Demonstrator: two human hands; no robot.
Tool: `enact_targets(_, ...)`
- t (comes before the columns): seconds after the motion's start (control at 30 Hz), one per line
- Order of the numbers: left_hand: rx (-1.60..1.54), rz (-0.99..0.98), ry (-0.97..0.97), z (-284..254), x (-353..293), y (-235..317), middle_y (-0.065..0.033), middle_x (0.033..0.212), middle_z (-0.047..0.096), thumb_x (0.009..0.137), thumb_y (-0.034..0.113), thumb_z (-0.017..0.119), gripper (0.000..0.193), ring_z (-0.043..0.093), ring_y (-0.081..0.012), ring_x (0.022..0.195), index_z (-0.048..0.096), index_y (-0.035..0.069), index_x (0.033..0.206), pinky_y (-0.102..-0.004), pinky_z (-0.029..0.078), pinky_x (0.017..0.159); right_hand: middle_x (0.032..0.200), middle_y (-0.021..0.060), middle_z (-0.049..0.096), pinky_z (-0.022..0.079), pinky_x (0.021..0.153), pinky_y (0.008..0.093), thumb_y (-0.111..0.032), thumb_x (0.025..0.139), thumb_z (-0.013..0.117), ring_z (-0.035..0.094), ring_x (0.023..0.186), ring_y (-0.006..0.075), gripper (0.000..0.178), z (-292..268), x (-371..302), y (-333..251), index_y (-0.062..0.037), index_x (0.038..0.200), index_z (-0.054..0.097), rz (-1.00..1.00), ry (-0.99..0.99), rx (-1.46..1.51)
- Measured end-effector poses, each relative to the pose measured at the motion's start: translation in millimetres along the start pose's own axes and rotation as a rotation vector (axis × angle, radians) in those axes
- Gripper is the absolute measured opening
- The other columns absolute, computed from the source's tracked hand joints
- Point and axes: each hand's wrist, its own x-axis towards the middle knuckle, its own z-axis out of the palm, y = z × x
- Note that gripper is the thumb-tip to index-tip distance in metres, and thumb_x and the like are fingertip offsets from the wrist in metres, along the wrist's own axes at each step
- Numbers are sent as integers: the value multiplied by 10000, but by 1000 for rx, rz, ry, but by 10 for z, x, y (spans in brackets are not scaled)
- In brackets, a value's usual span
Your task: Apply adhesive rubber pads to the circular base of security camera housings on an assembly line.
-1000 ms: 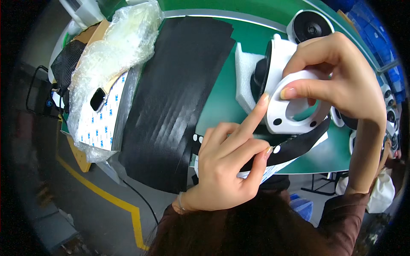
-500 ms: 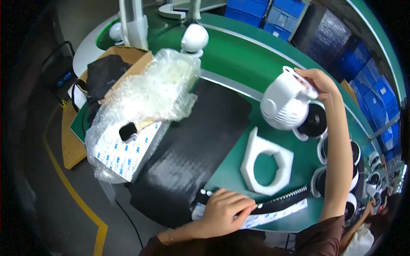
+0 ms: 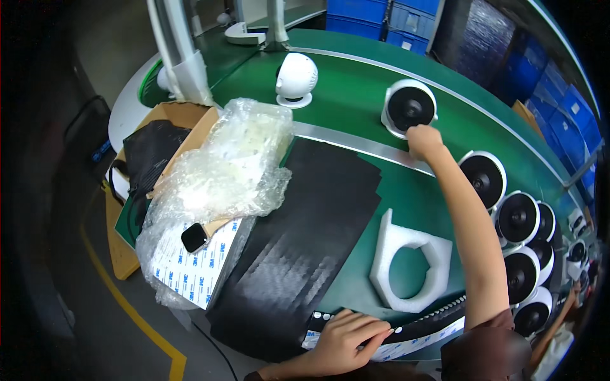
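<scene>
On the green conveyor, a white round camera (image 3: 410, 109) with a black front faces me, standing upright. My right hand (image 3: 424, 142) is closed at its lower edge, fingers curled, apparently gripping its base. Low in the picture, my left hand (image 3: 356, 340) rests over a black strip (image 3: 416, 328) that carries small white round dots. Thumb and forefinger are pinched together beside one dot; whatever is between them is too small to make out. Just beyond that hand lies a white foam holder (image 3: 413, 303) with a round opening.
Several similar cameras (image 3: 518, 218) crowd the right side. Another camera (image 3: 296, 79) stands farther left on the conveyor. A black mat (image 3: 286, 247), bubble wrap (image 3: 254, 152), a smartwatch (image 3: 194, 237) and a cardboard box (image 3: 202, 130) occupy the left. Blue crates (image 3: 356, 16) stand behind.
My right hand has carried the camera forward and left onto the conveyor, turning it from tilted to upright with its black front toward me. The left hand stays at the strip.
</scene>
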Motion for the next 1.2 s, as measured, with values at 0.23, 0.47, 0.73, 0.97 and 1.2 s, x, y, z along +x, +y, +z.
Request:
enact_targets(0.23,21,-33,-36,-17,-17,18,-71,771,640,720,26,673,101,595,-179,677,638,10,814,-274,405,606,1110,146,574,490,780,400,-85,757,511,576,991,287,272,135,11,152,-49,1001,624,15,-156,89)
enact_targets(0.47,13,-67,-60,-3,-26,29,-69,784,639,718,26,676,117,590,-176,676,639,14,829,-267,398,608,1045,137,585,499,729,413,-166,751,580,589,923,323,406,-352,137,-604,-79,1139,498,3,408,324)
enact_targets(0.73,76,-29,25,32,-9,60,-96,702,599,667,4,668,83,559,-263,619,617,20,730,-333,420,559,1400,247,133,315,943,560,-361,633,744,232,1273,401,1016,-296,632,-1567,-177,1392,94,-37,623,672)
enact_targets(0.97,92,-33,27,1,12,59,-94,710,596,670,11,673,99,561,-266,616,605,30,740,-346,412,558,1387,230,162,307,910,618,-559,512,750,240,1267,384,1132,-469,733,-1415,-148,1369,136,49,698,758)
enact_targets(1.2,84,5,5,17,31,64,-99,713,595,679,13,672,96,564,-264,617,599,25,740,-344,410,552,1341,156,264,429,892,449,-168,459,815,281,1216,388,1049,-178,887,-1206,-141,1329,229,-6,754,679)
